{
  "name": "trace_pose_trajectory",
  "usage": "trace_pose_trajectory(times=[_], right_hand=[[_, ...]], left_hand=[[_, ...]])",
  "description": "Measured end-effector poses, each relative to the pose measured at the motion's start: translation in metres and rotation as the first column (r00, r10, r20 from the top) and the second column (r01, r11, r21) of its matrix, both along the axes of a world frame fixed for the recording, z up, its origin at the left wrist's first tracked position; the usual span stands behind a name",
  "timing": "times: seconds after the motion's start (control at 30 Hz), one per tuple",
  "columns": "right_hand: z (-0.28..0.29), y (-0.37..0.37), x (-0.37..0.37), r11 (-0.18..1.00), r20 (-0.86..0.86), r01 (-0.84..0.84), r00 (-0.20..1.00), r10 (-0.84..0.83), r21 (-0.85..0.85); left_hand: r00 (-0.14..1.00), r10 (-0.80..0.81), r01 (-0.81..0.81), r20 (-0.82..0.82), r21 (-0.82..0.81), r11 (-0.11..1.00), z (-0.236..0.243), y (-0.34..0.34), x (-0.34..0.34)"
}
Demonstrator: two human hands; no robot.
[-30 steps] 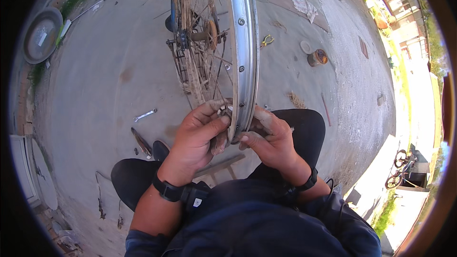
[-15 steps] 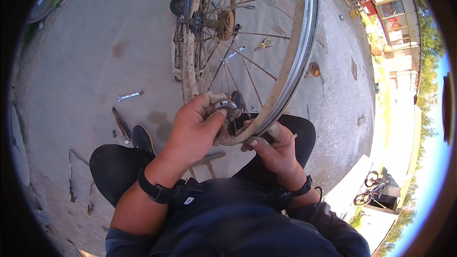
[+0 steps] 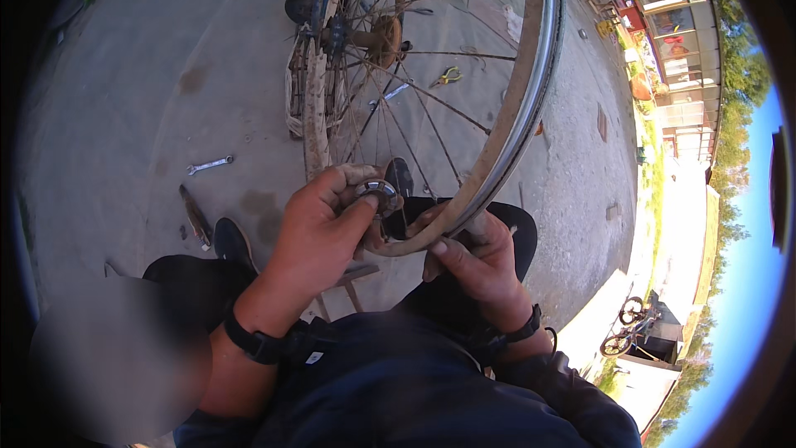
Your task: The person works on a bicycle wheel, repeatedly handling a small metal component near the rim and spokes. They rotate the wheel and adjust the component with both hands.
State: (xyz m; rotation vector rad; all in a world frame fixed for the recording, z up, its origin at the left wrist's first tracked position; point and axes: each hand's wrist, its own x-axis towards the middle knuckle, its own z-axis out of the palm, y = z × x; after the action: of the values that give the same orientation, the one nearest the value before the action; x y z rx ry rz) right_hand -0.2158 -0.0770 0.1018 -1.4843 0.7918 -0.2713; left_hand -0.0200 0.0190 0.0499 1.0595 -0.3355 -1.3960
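Observation:
A bicycle wheel with a silver rim [image 3: 521, 95] and rusty spokes stands tilted in front of me, its lowest part between my hands. My left hand [image 3: 327, 224] is closed on a small round metal slotted tool [image 3: 378, 190] beside the spokes, just inside the rim. My right hand [image 3: 481, 261] grips the bottom of the rim from the right, its thumb on the near side and its other fingers partly hidden behind it.
A bicycle frame with a black saddle [image 3: 302, 3] lies beyond. Wrenches [image 3: 209, 164], yellow pliers [image 3: 448, 75] and a dark tool [image 3: 196, 217] lie on the concrete. Another bicycle [image 3: 617, 343] stands far right. A blurred grey shape [image 3: 116, 348] fills the lower left.
The rim has swung from nearly edge-on to slanting rightward, showing more spokes. The round tool in my left hand shows more fully. A blurred shape has appeared at lower left.

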Motion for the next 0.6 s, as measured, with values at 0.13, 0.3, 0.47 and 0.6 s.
trace_pose_trajectory(times=[0.13, 0.3, 0.47, 0.6], right_hand=[[-0.0019, -0.0021, -0.0016, 0.997, 0.076, -0.008, 0.997, 0.002, 0.078], [-0.0051, 0.0008, -0.0017, 0.99, 0.137, 0.007, 0.99, -0.026, 0.14], [-0.0073, 0.0046, 0.0002, 0.996, 0.165, 0.031, 0.985, -0.045, 0.089], [-0.0083, 0.0045, -0.0003, 0.997, 0.164, 0.027, 0.986, -0.038, 0.071]], left_hand=[[1.0, 0.008, -0.008, 0.0, 0.001, 1.0, 0.0028, -0.0002, -0.0018], [0.999, 0.005, -0.005, 0.032, 0.009, 1.0, 0.0051, -0.0011, -0.0045], [0.996, 0.003, -0.005, 0.085, 0.022, 1.0, 0.0061, -0.001, -0.0057], [0.997, 0.009, -0.01, 0.071, 0.012, 1.0, 0.0048, -0.0005, -0.0069]])
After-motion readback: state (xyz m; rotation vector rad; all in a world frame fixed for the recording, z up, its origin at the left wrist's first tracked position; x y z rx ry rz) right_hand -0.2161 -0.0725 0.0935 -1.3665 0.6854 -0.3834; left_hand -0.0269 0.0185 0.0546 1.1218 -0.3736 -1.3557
